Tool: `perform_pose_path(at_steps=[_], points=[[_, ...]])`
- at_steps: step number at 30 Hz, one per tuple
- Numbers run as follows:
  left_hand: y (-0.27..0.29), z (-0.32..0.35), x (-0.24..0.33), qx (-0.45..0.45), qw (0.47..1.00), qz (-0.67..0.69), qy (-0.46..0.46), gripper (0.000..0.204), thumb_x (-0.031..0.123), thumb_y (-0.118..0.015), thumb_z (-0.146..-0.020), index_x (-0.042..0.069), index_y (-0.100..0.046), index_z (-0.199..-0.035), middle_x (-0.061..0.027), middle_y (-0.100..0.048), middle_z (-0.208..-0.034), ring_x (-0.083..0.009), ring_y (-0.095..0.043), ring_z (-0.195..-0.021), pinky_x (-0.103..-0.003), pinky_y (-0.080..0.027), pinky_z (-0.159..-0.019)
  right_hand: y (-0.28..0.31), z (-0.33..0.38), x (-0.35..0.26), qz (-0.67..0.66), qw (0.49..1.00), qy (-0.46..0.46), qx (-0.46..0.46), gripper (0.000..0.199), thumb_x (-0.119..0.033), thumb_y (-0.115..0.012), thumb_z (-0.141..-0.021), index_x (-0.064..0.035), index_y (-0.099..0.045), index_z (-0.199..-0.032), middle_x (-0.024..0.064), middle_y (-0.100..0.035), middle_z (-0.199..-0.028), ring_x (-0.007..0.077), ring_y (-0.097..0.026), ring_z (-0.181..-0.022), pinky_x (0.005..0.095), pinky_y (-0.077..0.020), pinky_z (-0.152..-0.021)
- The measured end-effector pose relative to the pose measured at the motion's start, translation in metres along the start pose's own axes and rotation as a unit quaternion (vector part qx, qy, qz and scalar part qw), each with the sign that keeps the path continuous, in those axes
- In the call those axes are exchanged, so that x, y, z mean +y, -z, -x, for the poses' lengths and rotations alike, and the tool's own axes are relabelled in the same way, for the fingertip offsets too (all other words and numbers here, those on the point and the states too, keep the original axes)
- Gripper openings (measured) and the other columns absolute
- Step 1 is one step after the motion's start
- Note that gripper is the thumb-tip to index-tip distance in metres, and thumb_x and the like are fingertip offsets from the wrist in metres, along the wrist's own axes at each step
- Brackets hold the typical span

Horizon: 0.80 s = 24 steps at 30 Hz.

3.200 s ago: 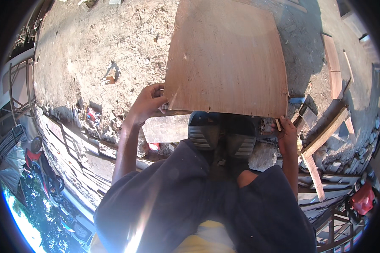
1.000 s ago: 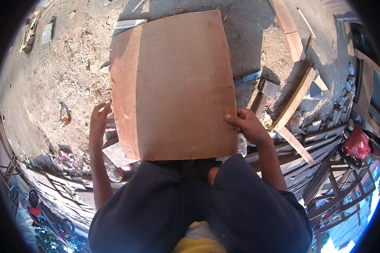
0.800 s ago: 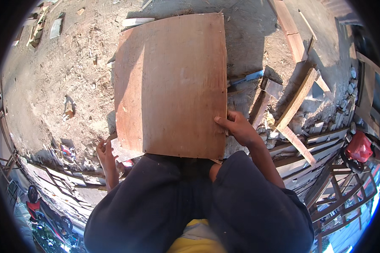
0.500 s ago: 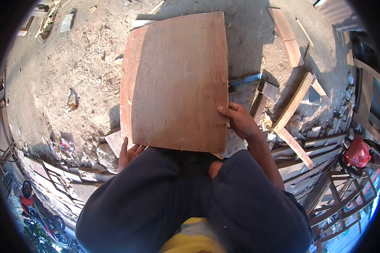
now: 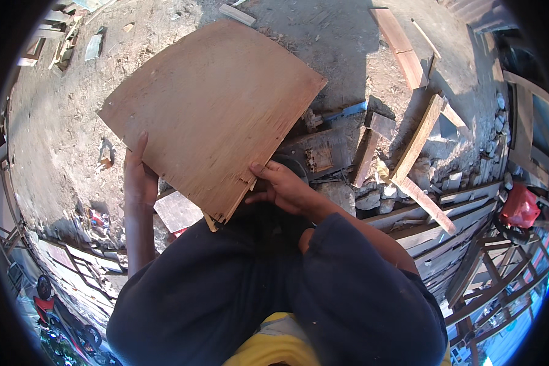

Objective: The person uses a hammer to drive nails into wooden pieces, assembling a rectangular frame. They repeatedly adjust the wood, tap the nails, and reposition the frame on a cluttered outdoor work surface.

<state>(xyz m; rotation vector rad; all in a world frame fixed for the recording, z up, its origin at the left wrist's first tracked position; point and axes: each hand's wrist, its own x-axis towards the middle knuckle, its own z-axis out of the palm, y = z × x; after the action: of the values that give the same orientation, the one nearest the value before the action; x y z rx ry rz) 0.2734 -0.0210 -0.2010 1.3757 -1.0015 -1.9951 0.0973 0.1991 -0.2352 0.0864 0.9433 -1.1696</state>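
A large, roughly square plywood sheet is held up in front of my knees, turned so that one corner points toward my lap. Its near corner shows split, layered edges; whether it is one sheet or a few stacked cannot be told. My left hand grips the left edge, thumb on top and fingers hidden underneath. Along the lower right edge, my right hand pinches the plywood with the thumb above and the fingers below.
Wooden planks and timber offcuts lie on the dirt to the right, near a blue strip. A wooden board piece rests by my left knee. A red bag sits far right; a motorcycle stands lower left.
The plywood has turned clockwise to a slant and shifted left. My left hand has moved up along its edge; my right hand has come inward toward the near corner.
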Motion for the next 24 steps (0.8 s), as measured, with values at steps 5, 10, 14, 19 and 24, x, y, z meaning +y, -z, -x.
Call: perform_pose_path(at_steps=[5,10,14,19,24], points=[[0.066,-0.057,-0.050,0.130,0.984,-0.120,-0.027,0.046,0.021,-0.066,-0.086,-0.003,-0.048,-0.121,-0.0134,-0.059,-0.112,-0.0220,-0.060,-0.100,-0.034,-0.051,-0.083,0.035,-0.003,-0.003,0.313,0.949,-0.001,0.026,0.035,-0.030,-0.051,-0.096,-0.0002,-0.058,-0.113,0.0095,-0.064,-0.104,0.0177,-0.063,-0.093,0.0303,-0.0522,-0.075],[0.109,-0.118,-0.049,0.173,0.970,-0.163,-0.047,0.046,0.024,-0.071,-0.082,-0.003,-0.053,-0.114,-0.0134,-0.062,-0.104,-0.0208,-0.063,-0.089,-0.031,-0.053,-0.077,0.141,0.038,-0.039,0.274,0.860,0.198,0.383,0.026,-0.025,-0.059,-0.091,-0.0032,-0.063,-0.106,0.0047,-0.066,-0.090,0.0125,-0.064,-0.082,0.0244,-0.0492,-0.067],[0.134,-0.178,-0.036,0.181,0.952,-0.229,-0.085,0.053,0.034,-0.071,-0.080,-0.004,-0.054,-0.114,-0.0156,-0.063,-0.102,-0.0220,-0.064,-0.085,-0.031,-0.052,-0.078,0.217,0.063,-0.036,0.489,0.620,0.175,0.588,0.051,-0.031,-0.075,-0.072,0.0014,-0.055,-0.106,0.0188,-0.060,-0.103,0.0299,-0.060,-0.093,0.0391,-0.0471,-0.080],[0.143,-0.239,-0.054,0.277,0.766,-0.577,-0.055,0.083,0.057,-0.064,-0.077,0.006,-0.037,-0.136,-0.0256,-0.046,-0.126,-0.0333,-0.047,-0.114,-0.050,-0.038,-0.093,0.256,0.059,-0.003,0.506,0.620,0.067,0.595,0.065,-0.036,-0.079,-0.066,0.0056,-0.052,-0.108,0.0250,-0.056,-0.106,0.0354,-0.056,-0.101,0.0423,-0.0448,-0.084],[0.048,-0.184,-0.083,0.157,0.657,-0.687,-0.269,0.089,0.060,-0.063,-0.077,0.021,-0.022,-0.145,-0.0267,-0.020,-0.145,-0.0474,-0.019,-0.134,-0.067,-0.022,-0.102,0.271,0.063,-0.006,0.433,0.700,0.002,0.567,0.061,-0.029,-0.077,-0.067,0.0078,-0.054,-0.109,0.0174,-0.060,-0.096,0.0243,-0.058,-0.086,0.0360,-0.0457,-0.072]])
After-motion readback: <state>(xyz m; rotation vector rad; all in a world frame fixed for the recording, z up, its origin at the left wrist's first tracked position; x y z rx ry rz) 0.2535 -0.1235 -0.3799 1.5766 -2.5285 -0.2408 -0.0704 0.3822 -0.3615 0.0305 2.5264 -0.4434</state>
